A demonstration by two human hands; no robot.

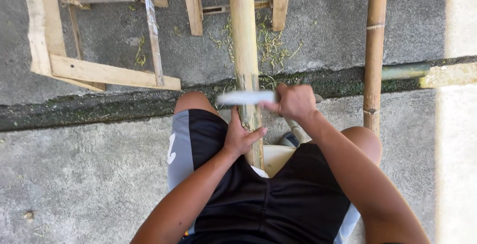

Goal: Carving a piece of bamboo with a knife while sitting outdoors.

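**Scraping a bamboo pole, partly done**

Seated over the pole point(245, 50), which runs from between the knees up and away across the concrete point(84, 174). Left hand point(240, 137) wrapped round the pole just above the lap, fingers closed on it, thumb pointing right. Right hand point(294, 101) a little farther up and to the pole's right, fist clamped on the handle of a blade point(246, 97) lying crosswise over the pole, blurred by motion. Beyond the blade, pale and smooth-looking surface, likely already worked; green shavings point(271, 45) scattered on either side of the pole there. Under the hands, darker, greenish skin apparently not yet stripped. Second pole point(374, 50), brown and ringed, right of the first, untouched by either hand. Wooden frame point(99, 70) well to the left. Dark mossy seam point(89, 107) crossing beneath the pole.
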